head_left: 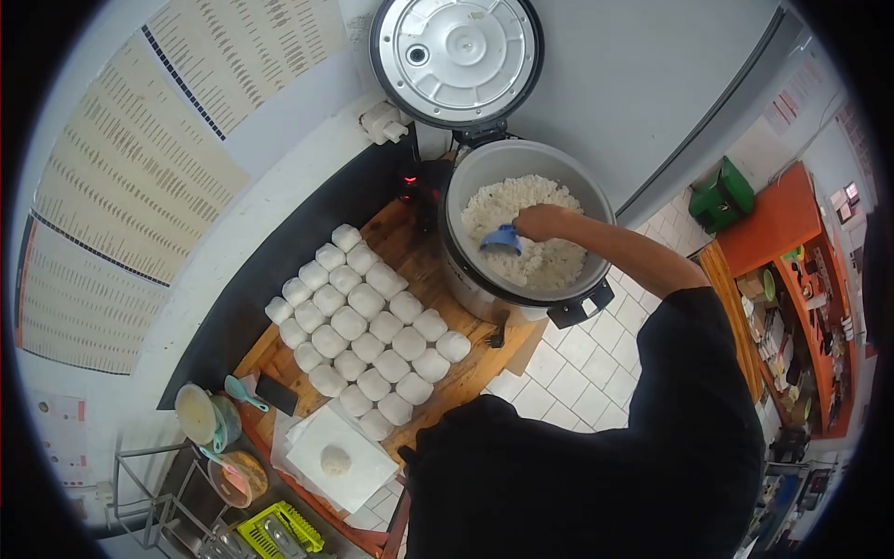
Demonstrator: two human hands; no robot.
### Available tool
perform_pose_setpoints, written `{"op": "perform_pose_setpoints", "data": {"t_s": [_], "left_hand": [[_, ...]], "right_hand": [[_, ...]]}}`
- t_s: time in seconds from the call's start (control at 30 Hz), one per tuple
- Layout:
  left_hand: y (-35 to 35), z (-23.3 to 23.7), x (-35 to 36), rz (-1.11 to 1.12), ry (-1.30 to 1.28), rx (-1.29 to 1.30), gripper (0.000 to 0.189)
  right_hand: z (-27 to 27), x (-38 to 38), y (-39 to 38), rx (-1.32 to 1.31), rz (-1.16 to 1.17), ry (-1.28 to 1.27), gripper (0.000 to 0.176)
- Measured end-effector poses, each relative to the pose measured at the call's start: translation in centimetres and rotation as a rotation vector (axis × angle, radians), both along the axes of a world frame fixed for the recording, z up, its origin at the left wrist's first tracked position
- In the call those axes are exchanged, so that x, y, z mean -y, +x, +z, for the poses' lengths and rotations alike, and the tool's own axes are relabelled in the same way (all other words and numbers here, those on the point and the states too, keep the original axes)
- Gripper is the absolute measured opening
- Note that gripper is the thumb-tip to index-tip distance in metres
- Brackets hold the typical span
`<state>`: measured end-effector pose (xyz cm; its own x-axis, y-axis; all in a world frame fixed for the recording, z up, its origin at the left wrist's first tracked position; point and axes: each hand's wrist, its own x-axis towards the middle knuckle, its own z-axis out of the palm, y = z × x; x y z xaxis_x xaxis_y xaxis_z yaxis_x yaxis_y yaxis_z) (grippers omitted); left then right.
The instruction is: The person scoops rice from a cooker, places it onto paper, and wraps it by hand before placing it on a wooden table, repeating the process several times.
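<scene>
My right hand (542,224) reaches into the rice cooker (456,210), its fingers closed around a blue scoop (501,240). Loose white cooked rice (549,270) fills the bottom of the pot, and the scoop is over it. Only my right arm shows; my left hand is out of sight. On the wooden table, several rounded white paper-wrapped bundles (366,299) sit close together in rows. At the table's near corner is a stack of white paper sheets (368,470) with a small mound of rice (335,460) on top.
The cooker's metal lid (466,47) stands raised. Left of the paper lie a dark phone-like slab (277,395) and a light blue spoon (246,393). Beyond are plastic containers (196,415) and a yellow-green rack (279,529). Orange shelves (792,224) stand at right.
</scene>
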<state>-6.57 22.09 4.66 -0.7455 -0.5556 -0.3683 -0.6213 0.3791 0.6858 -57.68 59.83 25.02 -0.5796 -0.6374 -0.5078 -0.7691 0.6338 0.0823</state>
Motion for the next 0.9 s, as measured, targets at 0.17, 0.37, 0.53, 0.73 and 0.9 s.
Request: {"op": "perform_pose_setpoints", "data": {"t_s": [0.17,0.37,0.53,0.73,0.9], "left_hand": [[-2.0,0.4,-0.2,-0.044,-0.048,-0.022,0.026],[-2.2,0.3,-0.1,-0.058,-0.100,0.013,0.026],[-1.4,0.3,-0.2,-0.064,-0.120,0.065,0.027],[-1.4,0.6,-0.2,-0.077,-0.127,0.097,0.027],[-1.1,0.9,-0.2,-0.086,-0.133,0.109,0.028]], "right_hand": [[1.1,-0.4,3.1,0.155,0.007,-0.083,0.028],[6.7,-2.5,3.2,0.616,-0.388,-0.029,0.029],[3.4,-2.5,5.9,-0.228,-0.182,-0.346,0.029],[2.5,-3.1,3.8,-0.175,-0.366,-0.217,0.026],[2.2,-1.3,5.3,0.056,-0.406,-0.244,0.025]]}}
